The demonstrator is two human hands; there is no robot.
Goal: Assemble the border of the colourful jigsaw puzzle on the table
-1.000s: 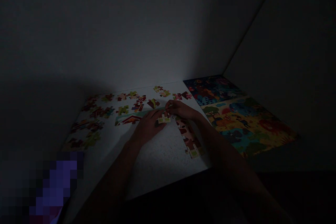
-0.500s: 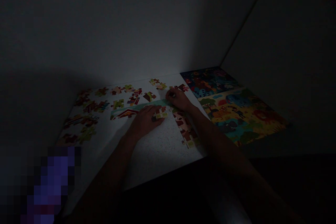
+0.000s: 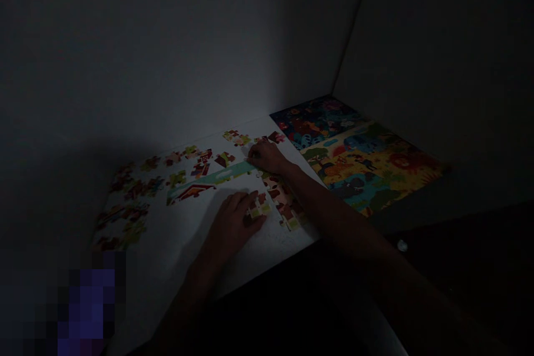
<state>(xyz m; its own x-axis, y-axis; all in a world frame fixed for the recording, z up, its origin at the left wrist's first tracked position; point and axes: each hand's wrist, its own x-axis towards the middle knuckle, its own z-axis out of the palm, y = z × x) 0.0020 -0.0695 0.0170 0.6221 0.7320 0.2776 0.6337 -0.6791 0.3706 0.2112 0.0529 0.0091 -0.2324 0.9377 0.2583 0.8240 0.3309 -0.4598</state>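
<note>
My left hand point(image 3: 234, 221) is curled around a small joined group of puzzle pieces point(image 3: 260, 207), green and brown, low over the white tabletop beside the right column. My right hand point(image 3: 269, 157) has its fingers bent together at the right end of the blue-green puzzle strip point(image 3: 227, 176); whatever lies between the fingertips is hidden. That strip shows part of a red roof point(image 3: 194, 192). Running down from its right end is a brown and pink column of joined pieces point(image 3: 283, 200), partly covered by my right forearm.
Loose puzzle pieces point(image 3: 136, 186) lie in groups on the left and along the back of the white table point(image 3: 167, 267). At the right lie a dark picture puzzle point(image 3: 315, 122) and a yellow animal picture puzzle point(image 3: 375, 164). Walls stand behind. The light is dim.
My left hand has drawn the joined pieces toward the table's front edge, away from the blue-green strip. My right hand stays at the strip's right end. The view has shifted a little.
</note>
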